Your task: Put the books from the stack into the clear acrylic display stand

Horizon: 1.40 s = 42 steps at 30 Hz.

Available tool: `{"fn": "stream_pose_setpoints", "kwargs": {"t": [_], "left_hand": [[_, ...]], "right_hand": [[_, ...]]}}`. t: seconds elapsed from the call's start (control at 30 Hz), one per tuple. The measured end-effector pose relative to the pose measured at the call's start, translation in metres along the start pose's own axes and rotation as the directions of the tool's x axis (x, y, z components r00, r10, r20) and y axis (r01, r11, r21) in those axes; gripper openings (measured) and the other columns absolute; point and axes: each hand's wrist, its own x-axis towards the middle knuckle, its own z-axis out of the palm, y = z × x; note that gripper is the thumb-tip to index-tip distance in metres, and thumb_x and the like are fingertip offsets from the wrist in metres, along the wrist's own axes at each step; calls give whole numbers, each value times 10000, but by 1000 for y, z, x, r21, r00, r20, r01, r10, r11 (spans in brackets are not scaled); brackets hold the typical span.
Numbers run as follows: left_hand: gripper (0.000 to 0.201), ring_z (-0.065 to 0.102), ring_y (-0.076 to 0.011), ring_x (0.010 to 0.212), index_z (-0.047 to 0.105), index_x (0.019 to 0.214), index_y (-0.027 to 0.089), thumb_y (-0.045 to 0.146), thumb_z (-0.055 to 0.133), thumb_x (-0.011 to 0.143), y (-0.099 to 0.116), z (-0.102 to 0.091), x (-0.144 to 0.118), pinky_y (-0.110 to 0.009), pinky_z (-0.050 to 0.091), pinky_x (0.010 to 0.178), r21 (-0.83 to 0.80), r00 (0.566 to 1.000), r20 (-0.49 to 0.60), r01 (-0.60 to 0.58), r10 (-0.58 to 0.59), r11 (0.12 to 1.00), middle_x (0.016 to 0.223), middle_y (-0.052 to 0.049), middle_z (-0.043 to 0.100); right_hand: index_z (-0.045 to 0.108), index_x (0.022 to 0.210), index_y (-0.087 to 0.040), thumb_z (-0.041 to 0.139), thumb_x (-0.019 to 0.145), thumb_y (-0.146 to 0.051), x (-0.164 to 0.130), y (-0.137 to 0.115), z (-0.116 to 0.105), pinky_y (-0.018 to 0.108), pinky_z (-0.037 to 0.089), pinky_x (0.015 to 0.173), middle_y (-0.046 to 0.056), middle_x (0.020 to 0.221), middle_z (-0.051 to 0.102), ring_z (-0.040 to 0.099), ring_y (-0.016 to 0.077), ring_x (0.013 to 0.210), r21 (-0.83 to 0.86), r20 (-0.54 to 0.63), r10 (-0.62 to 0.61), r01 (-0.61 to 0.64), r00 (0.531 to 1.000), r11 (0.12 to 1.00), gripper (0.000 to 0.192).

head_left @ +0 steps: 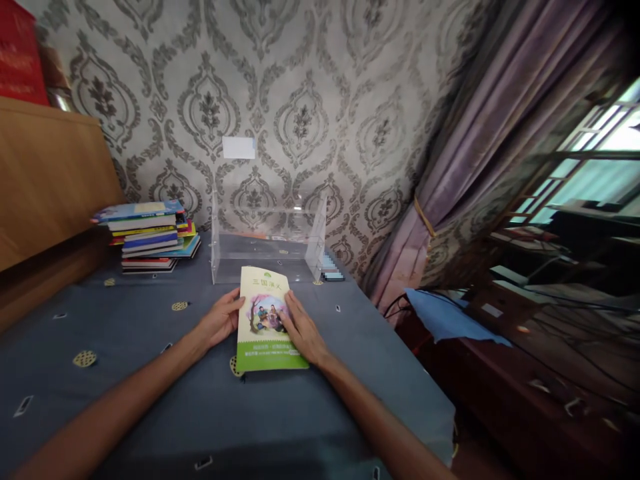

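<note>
A paperback book with a cream and green cover and a picture of figures under a pink tree is held between my two hands, low over the dark cloth. My left hand grips its left edge, thumb on the cover and the other fingers partly hidden. On the right side, my right hand lies along the edge with its fingers over the cover. Just beyond the book stands a clear acrylic rack with see-through side panels and shelves.
A stack of books sits at the back left beside a wooden cabinet. The grey-blue tablecloth covers the surface, whose right edge drops off. Behind are patterned wallpaper and a purple curtain. A box with cables is at the right.
</note>
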Motion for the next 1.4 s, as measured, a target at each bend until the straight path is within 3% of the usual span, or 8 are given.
{"fn": "stream_pose_setpoints", "kwargs": {"t": [0.1,0.17,0.3,0.4,0.47,0.73,1.03,1.4], "left_hand": [[545,702,-287,1060,566,1320,132,135,732,800,1,-1,0,-400,591,911,3,1000,-2,-25,25,1000,1207,-164,701],[518,711,-273,1037,575,1313,141,139,719,815,1,-3,2,-388,595,900,6,998,-30,-50,50,999,1195,-152,709],[452,720,-246,1010,605,1282,160,151,699,840,0,-9,6,-355,594,892,5,986,-124,-107,107,994,1178,-125,722],[417,723,-241,1002,622,1255,166,166,700,846,-1,-14,9,-345,595,882,0,975,-184,-127,125,992,1166,-118,729],[401,727,-235,990,624,1244,165,174,701,851,-1,-17,10,-341,598,874,-7,969,-214,-127,123,992,1150,-116,734],[426,716,-223,1016,568,1302,202,242,678,891,3,-14,10,-356,592,890,-22,974,-197,-118,111,993,1199,-92,718],[343,711,-231,1019,609,1242,190,246,657,907,5,-7,8,-375,582,906,-36,975,-193,-117,107,993,1209,-95,713],[231,737,-204,860,681,1058,154,250,727,853,12,-8,3,-320,600,825,-70,979,-175,-117,103,991,1016,-71,767]], "right_hand": [[408,1498,-155,402,926,-677,4,2,0,496,269,1202,162,1607,299,249,292,1498,138,-88,27,-15,996,990,775],[418,1483,-152,496,867,-703,7,-1,-1,506,380,1132,192,1535,417,409,320,1414,318,-134,77,-31,988,948,831],[536,1359,-192,668,776,-658,12,-10,-4,413,580,782,115,1089,733,706,263,889,697,4,152,-112,988,708,758],[684,1058,-170,741,737,-607,15,-13,-7,244,458,489,8,684,686,569,136,525,773,91,154,-168,984,612,546],[690,946,-164,771,711,-589,17,-14,-8,192,314,399,-39,563,598,433,79,430,793,110,160,-183,981,580,493],[650,988,-179,815,683,-519,18,-21,-8,155,232,328,-54,606,593,400,45,402,855,201,167,-256,965,451,485],[645,1051,-185,831,678,-502,16,-26,-12,145,350,307,-43,616,629,486,61,401,862,257,167,-303,952,405,524],[639,1064,-173,812,715,-522,13,-28,-10,146,429,335,-25,643,652,549,79,447,860,292,128,-319,948,397,523]]}}
